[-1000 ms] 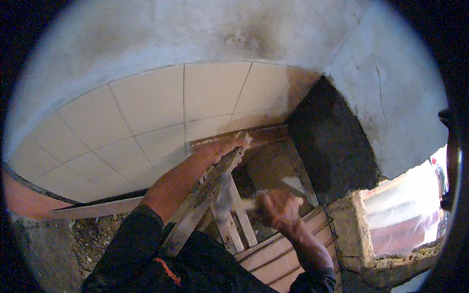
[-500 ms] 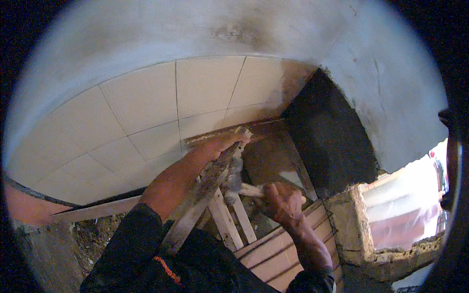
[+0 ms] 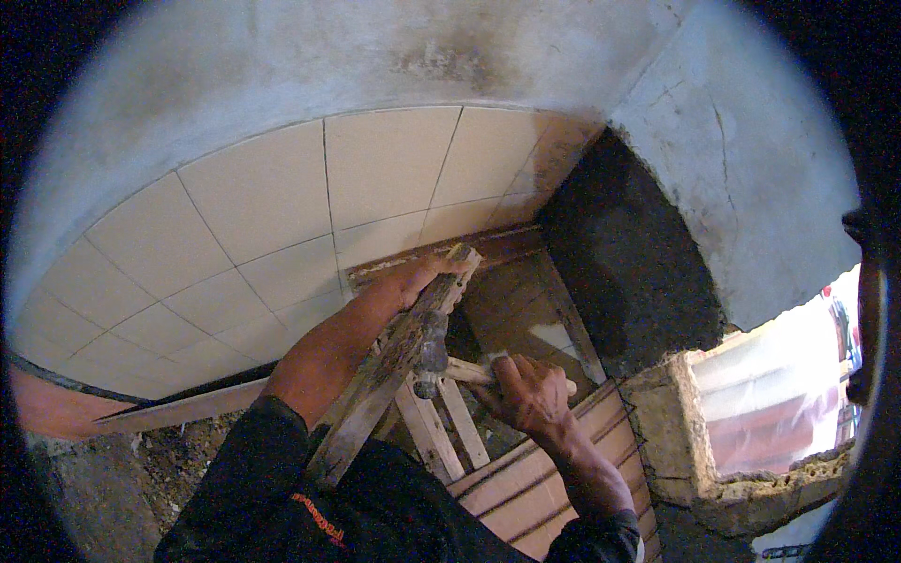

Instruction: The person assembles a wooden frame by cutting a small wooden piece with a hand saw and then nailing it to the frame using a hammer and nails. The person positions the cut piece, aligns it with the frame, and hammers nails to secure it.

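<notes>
A rough wooden plank [image 3: 364,418] slants from my lap up toward the tiled wall. My left hand [image 3: 427,281] is closed round its far end, the fingers partly hidden by the wood. In my right hand [image 3: 533,394] is a hammer [image 3: 433,347], gripped by its pale wooden handle. The hammer's dark metal head lies against the right side of the plank, or very close to it; contact cannot be made out. Two narrow wooden slats [image 3: 434,432] show below the hammer head, beyond my dark shirt.
Cream tiles [image 3: 282,202] cover the wall ahead, under bare grey plaster [image 3: 357,56]. A dark rough patch [image 3: 638,263] fills the corner at right. Below it is a broken-edged opening [image 3: 774,403] with bright light. Striped tan boards [image 3: 526,497] lie at lower right, loose soil [image 3: 188,460] at left.
The hammer head, blurred before, has moved left and up toward the plank's side. My right hand has shifted slightly left with it. My left hand keeps its hold, and the view has shifted a little.
</notes>
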`<state>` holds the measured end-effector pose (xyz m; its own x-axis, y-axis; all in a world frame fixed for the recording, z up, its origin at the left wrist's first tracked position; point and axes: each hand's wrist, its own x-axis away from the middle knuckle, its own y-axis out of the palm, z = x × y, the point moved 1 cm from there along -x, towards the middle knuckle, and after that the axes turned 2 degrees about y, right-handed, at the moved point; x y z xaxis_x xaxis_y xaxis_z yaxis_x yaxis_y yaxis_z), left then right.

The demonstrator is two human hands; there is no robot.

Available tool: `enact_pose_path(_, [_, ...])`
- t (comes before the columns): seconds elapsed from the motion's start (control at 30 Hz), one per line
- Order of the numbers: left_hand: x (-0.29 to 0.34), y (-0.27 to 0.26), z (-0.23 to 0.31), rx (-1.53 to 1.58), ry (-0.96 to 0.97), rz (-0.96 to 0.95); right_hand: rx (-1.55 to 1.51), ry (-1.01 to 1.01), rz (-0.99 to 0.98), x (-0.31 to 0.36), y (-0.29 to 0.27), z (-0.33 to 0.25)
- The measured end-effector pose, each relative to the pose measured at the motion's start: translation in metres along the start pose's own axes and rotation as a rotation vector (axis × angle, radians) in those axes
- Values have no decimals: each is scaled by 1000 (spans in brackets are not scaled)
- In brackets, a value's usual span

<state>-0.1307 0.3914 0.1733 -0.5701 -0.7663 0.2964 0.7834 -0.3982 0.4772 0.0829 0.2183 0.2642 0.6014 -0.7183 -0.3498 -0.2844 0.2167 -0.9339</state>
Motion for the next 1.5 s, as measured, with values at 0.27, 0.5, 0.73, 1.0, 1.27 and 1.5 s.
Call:
enact_pose_path(0.27, [1, -6, -3, -25, -78, 18, 80, 39, -47, 2, 11, 8])
enact_pose_path(0.5, [-4, -12, -6, -27, -71, -3, -43, -6, -11, 10, -1, 2])
enact_pose_path(0.73, [-6, -23, -14, -30, -56, 9, -39, 296, -281, 3, 22, 26])
enact_pose_path(1.0, [-15, -39, -37, 19, -2, -1, -147, -297, 201, 20, 10, 8])
enact_pose_path(1.27, [-25, -53, -27, -252, 50, 98, -65, 560, -52, 11, 45, 40])
enact_pose_path(1.5, [0, -34, -41, -78, 68, 164, -91, 350, -12, 44, 56, 30])
